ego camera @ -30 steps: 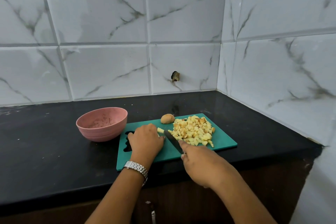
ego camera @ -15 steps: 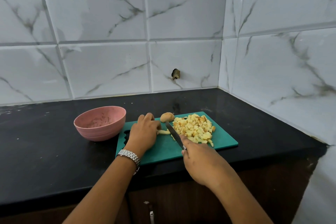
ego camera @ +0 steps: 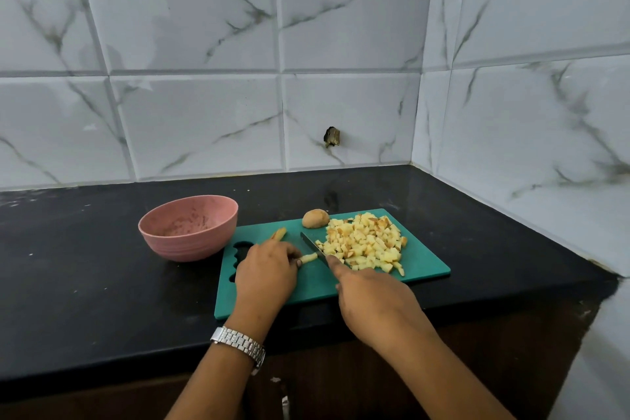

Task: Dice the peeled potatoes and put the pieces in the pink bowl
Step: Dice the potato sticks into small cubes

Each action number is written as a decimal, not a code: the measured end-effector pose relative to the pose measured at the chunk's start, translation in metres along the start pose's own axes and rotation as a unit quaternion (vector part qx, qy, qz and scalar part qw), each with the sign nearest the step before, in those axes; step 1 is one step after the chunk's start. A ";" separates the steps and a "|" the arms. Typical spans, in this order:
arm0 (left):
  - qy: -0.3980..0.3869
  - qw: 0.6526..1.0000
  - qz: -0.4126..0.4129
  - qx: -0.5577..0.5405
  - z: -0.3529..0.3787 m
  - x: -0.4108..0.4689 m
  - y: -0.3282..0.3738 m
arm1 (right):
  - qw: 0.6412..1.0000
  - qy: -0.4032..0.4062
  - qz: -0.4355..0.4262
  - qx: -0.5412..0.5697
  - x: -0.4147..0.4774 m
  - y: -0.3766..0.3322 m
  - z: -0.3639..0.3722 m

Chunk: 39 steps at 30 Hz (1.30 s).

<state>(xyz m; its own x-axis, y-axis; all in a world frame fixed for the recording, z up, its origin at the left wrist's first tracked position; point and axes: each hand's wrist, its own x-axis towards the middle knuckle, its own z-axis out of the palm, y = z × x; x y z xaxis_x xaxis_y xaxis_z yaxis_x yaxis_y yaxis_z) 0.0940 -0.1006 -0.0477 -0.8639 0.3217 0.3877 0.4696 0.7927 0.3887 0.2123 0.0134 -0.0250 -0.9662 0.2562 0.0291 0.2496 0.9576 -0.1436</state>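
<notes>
Nearby, pink bowl (ego camera: 185,246) sits just off board's (ego camera: 313,287) left edge

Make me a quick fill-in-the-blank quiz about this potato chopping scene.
1. The right hand grips a ____ over the cutting board.
2. The diced potato pile lies on the board, not in the pink ____.
3. The left hand holds a potato strip; its wrist wears a ____.
Missing words: knife; bowl; watch.
</notes>
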 end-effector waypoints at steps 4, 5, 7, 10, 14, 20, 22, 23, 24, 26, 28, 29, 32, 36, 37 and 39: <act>0.018 1.000 0.002 0.003 0.004 -0.006 -0.002 | 1.000 0.020 -0.002 -0.010 -0.004 0.001 0.004; 0.022 1.000 0.004 0.000 0.005 -0.006 -0.003 | 1.000 0.010 0.000 -0.014 -0.007 0.000 0.005; 0.028 1.000 0.002 -0.012 0.007 -0.005 -0.004 | 0.999 -0.015 0.009 -0.027 -0.009 -0.007 0.006; 0.033 0.999 -0.005 -0.025 0.007 -0.005 -0.005 | 0.999 -0.025 0.016 -0.029 -0.003 -0.015 0.004; 0.050 0.997 -0.011 -0.058 0.006 -0.006 -0.006 | 1.000 -0.004 -0.005 -0.011 -0.008 -0.010 0.002; 0.051 0.997 -0.009 -0.060 0.005 -0.008 -0.004 | 0.999 -0.044 0.004 -0.030 -0.009 -0.021 0.004; 0.049 0.997 -0.008 -0.066 0.004 -0.009 -0.004 | 0.999 -0.043 -0.005 -0.020 -0.007 -0.020 0.000; 0.051 0.996 -0.008 -0.072 0.004 -0.009 -0.004 | 0.999 -0.038 -0.009 -0.016 -0.008 -0.018 -0.001; 0.051 0.996 -0.008 -0.074 0.004 -0.009 -0.004 | 0.999 -0.034 -0.012 -0.013 -0.011 -0.017 -0.001; 0.050 0.996 -0.012 -0.073 0.004 -0.009 -0.004 | 0.999 -0.044 -0.012 -0.015 -0.016 -0.019 0.000; 0.048 0.996 -0.016 -0.078 0.004 -0.008 -0.004 | 0.998 -0.059 -0.006 -0.018 -0.017 -0.023 0.004; 0.047 0.995 -0.017 -0.085 0.005 -0.008 -0.004 | 0.998 -0.062 -0.002 -0.014 -0.017 -0.025 0.005; 0.045 0.994 -0.017 -0.100 0.004 -0.008 -0.004 | 0.998 -0.056 0.001 -0.007 -0.012 -0.027 0.003; 0.057 0.992 -0.016 -0.115 0.003 -0.010 -0.004 | 0.999 -0.041 -0.015 0.004 -0.014 -0.024 -0.006; 0.066 0.990 -0.017 -0.124 0.004 -0.011 -0.004 | 0.999 -0.043 -0.018 0.007 -0.017 -0.023 -0.007; 0.087 0.987 -0.014 -0.133 0.005 -0.012 -0.005 | 0.998 -0.057 -0.019 0.012 -0.022 -0.024 -0.007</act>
<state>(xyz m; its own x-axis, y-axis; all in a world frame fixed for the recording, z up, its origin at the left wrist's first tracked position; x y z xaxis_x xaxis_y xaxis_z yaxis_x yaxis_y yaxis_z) 0.1014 -0.1061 -0.0584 -0.8434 0.1887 0.5031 0.4972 0.6290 0.5976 0.2278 -0.0142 -0.0158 -0.9763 0.2021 -0.0779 0.2127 0.9626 -0.1679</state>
